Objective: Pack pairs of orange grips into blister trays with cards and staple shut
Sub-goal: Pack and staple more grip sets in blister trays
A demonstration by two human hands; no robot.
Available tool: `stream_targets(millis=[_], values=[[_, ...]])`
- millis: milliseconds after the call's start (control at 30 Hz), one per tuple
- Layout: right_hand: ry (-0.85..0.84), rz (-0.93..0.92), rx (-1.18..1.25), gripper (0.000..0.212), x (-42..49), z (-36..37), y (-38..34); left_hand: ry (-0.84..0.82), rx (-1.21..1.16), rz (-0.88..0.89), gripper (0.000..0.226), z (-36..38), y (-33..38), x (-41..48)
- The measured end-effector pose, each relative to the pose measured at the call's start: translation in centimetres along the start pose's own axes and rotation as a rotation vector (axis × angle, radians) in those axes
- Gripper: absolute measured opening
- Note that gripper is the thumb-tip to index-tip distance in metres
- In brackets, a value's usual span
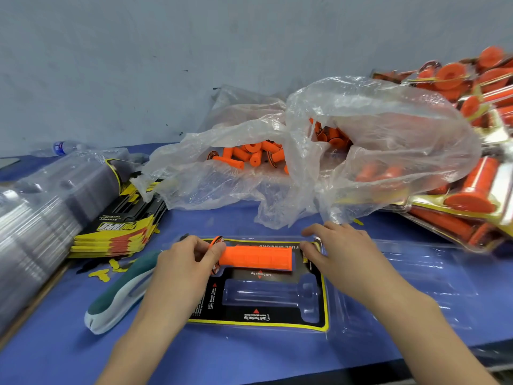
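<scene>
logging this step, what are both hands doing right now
Left hand: holds the orange grip by its flanged end.
Right hand: open, fingers on the blister tray.

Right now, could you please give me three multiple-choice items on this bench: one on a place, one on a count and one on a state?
1. Where does the stapler lie?
A. left of the tray
B. inside the tray
C. right of the tray

2. How many grips are at the tray?
A. none
B. one
C. two

3. What is the left hand doing?
A. lying flat on the tray
B. holding the flanged end of a grip
C. squeezing the stapler

Answers:
1 A: the stapler lies beside the tray's left edge.
2 B: one grip is at the upper cavity, and the lower cavity is empty.
3 B: the left hand's fingers curl round the flange.
</scene>
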State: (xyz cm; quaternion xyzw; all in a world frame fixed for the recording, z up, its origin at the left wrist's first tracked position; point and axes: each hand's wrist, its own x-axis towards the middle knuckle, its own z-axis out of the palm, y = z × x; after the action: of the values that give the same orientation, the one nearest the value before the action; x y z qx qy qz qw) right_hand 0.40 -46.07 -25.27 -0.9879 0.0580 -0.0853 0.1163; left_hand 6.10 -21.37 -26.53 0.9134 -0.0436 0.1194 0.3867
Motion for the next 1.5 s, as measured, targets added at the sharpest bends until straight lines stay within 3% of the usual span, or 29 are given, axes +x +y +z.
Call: stream_targets(millis=[367, 800, 1267, 1500], values=[[0.026, -0.024, 0.01, 0.034, 0.0, 0.0, -0.1, -0.018, 0.13, 0.008, 0.038, 0.3, 0.5, -0.4], [0.002, -0.016, 0.039, 0.037, 0.3, -0.1, 0.0, 0.08, 0.067, 0.06, 0.046, -1.1, 0.5, 0.2], [-0.174, -0.009, 0.254, 0.04, 0.6, -1.3, 0.9, 0.149, -0.009, 0.115, 0.035, 0.1, 2.4, 0.2], [-0.053, -0.047, 0.428, 0.037, 1.0, -4.0, 2.4, 0.133, -0.023, 0.254, 0.033, 1.3, 7.3, -1.1]])
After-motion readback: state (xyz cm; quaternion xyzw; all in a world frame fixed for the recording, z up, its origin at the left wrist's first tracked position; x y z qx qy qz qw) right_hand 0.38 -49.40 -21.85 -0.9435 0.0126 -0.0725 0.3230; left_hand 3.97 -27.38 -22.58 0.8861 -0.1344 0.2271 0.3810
